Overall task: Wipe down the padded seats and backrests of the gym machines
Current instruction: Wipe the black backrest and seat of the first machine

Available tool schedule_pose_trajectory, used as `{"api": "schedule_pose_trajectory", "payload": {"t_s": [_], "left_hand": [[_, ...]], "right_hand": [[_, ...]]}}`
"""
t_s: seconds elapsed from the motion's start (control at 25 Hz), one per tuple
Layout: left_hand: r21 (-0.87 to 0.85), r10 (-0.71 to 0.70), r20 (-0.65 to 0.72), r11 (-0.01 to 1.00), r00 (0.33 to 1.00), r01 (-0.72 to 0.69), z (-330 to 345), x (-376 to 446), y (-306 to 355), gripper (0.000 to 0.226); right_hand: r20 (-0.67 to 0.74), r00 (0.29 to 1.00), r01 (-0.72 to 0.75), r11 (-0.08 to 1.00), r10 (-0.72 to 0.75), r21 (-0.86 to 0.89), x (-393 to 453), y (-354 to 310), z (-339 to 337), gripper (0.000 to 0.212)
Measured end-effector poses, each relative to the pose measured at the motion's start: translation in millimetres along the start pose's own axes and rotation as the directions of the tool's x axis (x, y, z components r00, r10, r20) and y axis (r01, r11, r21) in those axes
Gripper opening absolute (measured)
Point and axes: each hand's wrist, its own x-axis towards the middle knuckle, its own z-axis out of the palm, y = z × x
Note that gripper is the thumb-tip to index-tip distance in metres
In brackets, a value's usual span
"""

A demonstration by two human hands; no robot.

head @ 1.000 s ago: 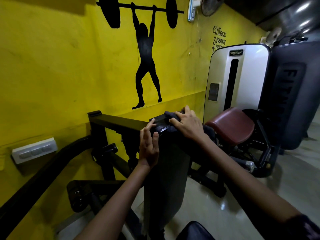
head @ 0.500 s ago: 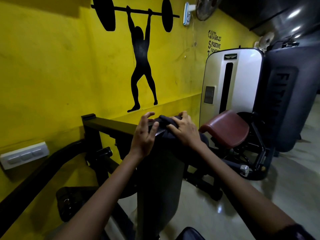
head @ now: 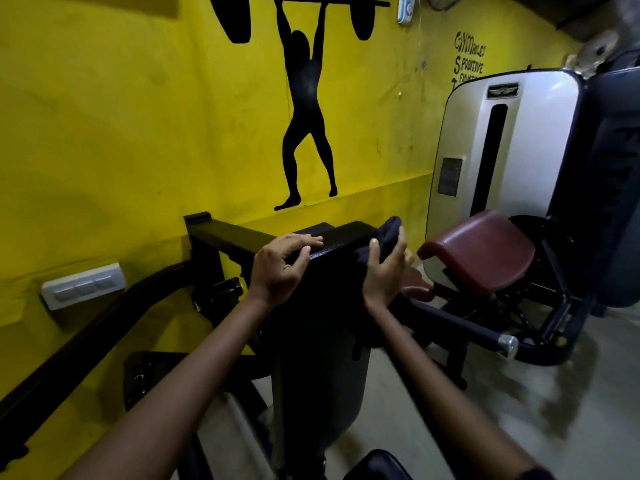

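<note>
Hands: left (head: 282, 263) grips backrest (head: 322, 306); right (head: 386, 268) holds cloth (head: 389, 233).

A bright yellow wall (head: 121, 133) carries a solid black silhouette of a weightlifter (head: 306, 109) and black handwritten lettering (head: 470, 60). A white switch plate (head: 83, 285) sits on the wall. The upright backrest pad (head: 322, 323) is black, the cloth (head: 388, 237) dark navy, the neighbouring seat (head: 481, 249) maroon, its machine shroud (head: 540, 133) silver-white with a black slot, and the floor (head: 519, 427) glossy grey
</note>
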Motion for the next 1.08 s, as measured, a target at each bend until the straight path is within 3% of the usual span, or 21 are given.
{"api": "schedule_pose_trajectory", "payload": {"t_s": [0.12,0.2,0.28,0.36,0.44,0.52,0.64,0.72,0.84,0.88,0.92,1.04,1.08], "left_hand": [[0.031,-0.023,0.010,0.999,1.000,0.022,-0.4,0.8,2.1,0.036],[0.011,-0.048,0.022,0.999,0.999,0.048,-1.1,0.1,2.8,0.036],[-0.004,-0.059,0.031,0.998,0.998,0.060,-1.3,-0.9,2.5,0.034],[-0.002,-0.064,0.031,0.998,0.997,0.064,-1.4,-1.6,2.3,0.032],[-0.008,-0.069,0.026,0.998,0.997,0.069,-1.1,-1.5,2.1,0.031],[-0.017,-0.065,0.033,0.998,0.997,0.065,-0.2,-1.6,1.6,0.031],[-0.048,-0.091,0.053,0.994,0.994,0.094,0.2,0.9,1.2,0.029],[-0.145,-0.177,0.083,0.971,0.981,0.188,-0.6,3.8,3.2,0.028],[-0.210,-0.236,0.134,0.943,0.963,0.260,-3.4,6.1,4.3,0.034],[-0.217,-0.240,0.143,0.939,0.960,0.267,-4.0,5.8,4.5,0.035],[-0.220,-0.241,0.147,0.937,0.959,0.270,-4.2,5.1,4.8,0.035],[-0.219,-0.230,0.121,0.943,0.966,0.252,-2.9,3.3,3.8,0.034],[-0.220,-0.225,0.117,0.944,0.967,0.247,-2.5,3.6,3.0,0.034]], "right_hand": [[-0.041,0.973,0.224,0.974,-0.225,-0.032,-73.2,-11.4,13.6,0.061],[0.035,0.896,0.443,0.890,-0.442,-0.107,-108.4,0.9,17.5,0.056],[0.117,0.823,0.567,0.818,-0.556,-0.096,-113.6,24.9,14.6,0.054],[0.080,0.865,0.502,0.861,-0.496,-0.086,-90.4,44.5,13.5,0.054],[-0.048,0.959,0.277,0.959,-0.280,-0.050,-56.1,44.2,14.3,0.057],[-0.139,0.978,0.154,0.988,-0.153,-0.003,-34.0,28.9,15.4,0.055],[-0.164,0.938,0.299,0.953,-0.304,-0.057,-56.9,5.1,19.0,0.054],[-0.034,0.864,0.499,0.864,-0.502,-0.071,-93.0,8.8,18.4,0.053],[0.173,0.616,0.787,0.612,-0.769,-0.080,-115.8,49.9,13.9,0.047],[0.197,0.583,0.811,0.578,-0.788,-0.087,-110.5,60.7,11.6,0.046],[0.188,0.619,0.784,0.612,-0.762,-0.100,-104.3,65.7,10.5,0.046],[0.019,0.857,0.516,0.855,-0.515,-0.058,-97.4,37.4,13.7,0.050],[0.000,0.873,0.488,0.872,-0.488,-0.044,-100.9,23.6,17.0,0.050]]}}
